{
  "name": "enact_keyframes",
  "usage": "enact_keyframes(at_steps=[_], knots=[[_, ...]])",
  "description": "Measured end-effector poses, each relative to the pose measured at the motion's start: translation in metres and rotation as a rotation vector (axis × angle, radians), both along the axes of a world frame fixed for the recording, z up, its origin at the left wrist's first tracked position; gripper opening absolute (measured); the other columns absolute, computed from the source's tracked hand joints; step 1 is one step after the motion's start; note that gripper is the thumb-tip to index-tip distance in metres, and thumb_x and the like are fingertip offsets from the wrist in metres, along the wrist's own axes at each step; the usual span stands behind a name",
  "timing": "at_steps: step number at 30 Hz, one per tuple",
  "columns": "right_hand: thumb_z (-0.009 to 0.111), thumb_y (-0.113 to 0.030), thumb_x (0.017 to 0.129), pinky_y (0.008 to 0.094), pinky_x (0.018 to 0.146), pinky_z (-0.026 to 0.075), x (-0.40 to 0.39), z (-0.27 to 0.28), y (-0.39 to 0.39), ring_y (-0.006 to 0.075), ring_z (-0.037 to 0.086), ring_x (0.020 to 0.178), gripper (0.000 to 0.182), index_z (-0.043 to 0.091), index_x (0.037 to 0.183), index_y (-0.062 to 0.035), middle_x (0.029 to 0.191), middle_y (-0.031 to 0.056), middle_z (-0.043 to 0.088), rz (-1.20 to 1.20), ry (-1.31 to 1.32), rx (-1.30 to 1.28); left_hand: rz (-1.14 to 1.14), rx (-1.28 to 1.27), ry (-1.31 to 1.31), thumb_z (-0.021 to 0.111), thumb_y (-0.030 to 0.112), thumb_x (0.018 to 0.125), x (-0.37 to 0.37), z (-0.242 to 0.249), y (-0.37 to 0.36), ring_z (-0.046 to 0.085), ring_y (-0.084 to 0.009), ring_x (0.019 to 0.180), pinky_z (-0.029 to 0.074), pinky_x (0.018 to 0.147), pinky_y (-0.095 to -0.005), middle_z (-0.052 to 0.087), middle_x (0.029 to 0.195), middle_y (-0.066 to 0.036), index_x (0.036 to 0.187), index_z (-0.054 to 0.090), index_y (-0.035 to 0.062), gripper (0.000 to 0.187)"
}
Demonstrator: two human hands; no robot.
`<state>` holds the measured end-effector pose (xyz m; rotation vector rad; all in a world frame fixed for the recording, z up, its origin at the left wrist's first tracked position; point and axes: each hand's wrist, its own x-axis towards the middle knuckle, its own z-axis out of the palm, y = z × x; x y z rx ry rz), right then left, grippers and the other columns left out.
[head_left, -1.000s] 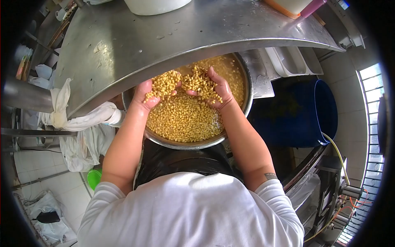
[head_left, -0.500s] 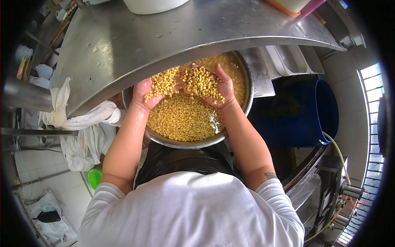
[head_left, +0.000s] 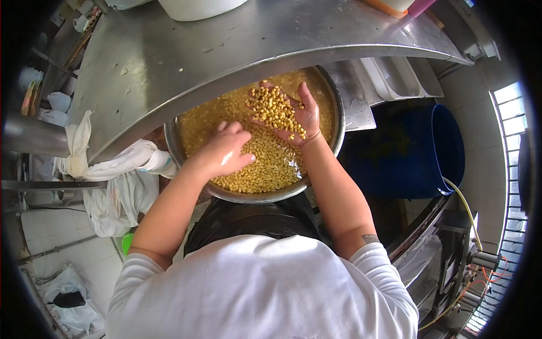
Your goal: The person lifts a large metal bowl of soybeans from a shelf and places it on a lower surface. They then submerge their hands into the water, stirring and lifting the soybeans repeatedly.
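Observation:
A large round metal bowl (head_left: 341, 121) holds soaked yellow soybeans (head_left: 262, 172) in cloudy water. My right hand (head_left: 309, 118) is raised palm up over the bowl, cradling a heaped handful of soybeans (head_left: 274, 110), its thumb standing out to the side. Palm down over the bowl's left half, my left hand (head_left: 224, 151) has bent fingers and a thumb held apart from them. No beans show in it, though its palm is hidden. Both hands look wet.
A steel table (head_left: 237, 45) overhangs the bowl's far edge, with a white container (head_left: 200, 8) on it. To the right lies a blue barrel (head_left: 395, 152) with a hose (head_left: 468, 209) near it. White trays (head_left: 395, 79) stand behind. Cloth (head_left: 127, 161) is tied around the left table leg.
My left hand has turned from palm up to palm down and moved lower over the bowl, and its handful of soybeans is gone. My right hand stays raised with its beans.

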<state>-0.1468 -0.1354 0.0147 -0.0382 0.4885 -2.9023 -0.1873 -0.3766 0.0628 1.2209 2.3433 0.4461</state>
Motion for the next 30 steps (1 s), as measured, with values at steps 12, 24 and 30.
enact_keyframes(at_steps=[12, 24, 30], knots=[[0.043, -0.085, 0.097, 0.0642, 0.119, 0.04, 0.001, 0.0, 0.0, 0.043, 0.056, 0.14, 0.103, 0.046, 0.161, -0.0043, 0.16, 0.0199, 0.052, 0.015, -0.017, 0.035, 0.006, -0.525, 0.015, 0.076, 0.021, 0.081, -0.018, -0.05, 0.033, 0.066, -0.0408, 0.125, 0.054, 0.106, -0.0485, 0.068, 0.132, -0.026, 0.125, 0.074, 0.0005, 0.048], [0.061, -0.072, 0.099, 0.05, 0.118, 0.044, -0.016, -0.016, 0.009, 0.0363, 0.054, 0.143, 0.085, 0.056, 0.155, -0.0089, 0.154, 0.0194, 0.057, -0.187, -0.12, 1.259, 0.082, -0.754, 0.098, 0.064, 0.034, 0.099, -0.112, -0.135, 0.036, 0.068, -0.036, 0.127, 0.056, 0.103, -0.0481, 0.07, 0.139, -0.017, 0.132, 0.076, 0.0086, 0.044], [0.082, -0.058, 0.086, 0.0471, 0.118, 0.045, -0.005, 0.035, -0.011, 0.0404, 0.055, 0.142, 0.086, 0.057, 0.153, -0.0101, 0.156, 0.0262, 0.053, 0.158, 0.19, 2.096, 0.209, -0.638, 0.011, 0.067, 0.029, 0.095, -0.117, -0.093, 0.037, 0.072, -0.0372, 0.119, 0.057, 0.1, -0.049, 0.073, 0.133, -0.018, 0.126, 0.078, 0.0067, 0.039]])
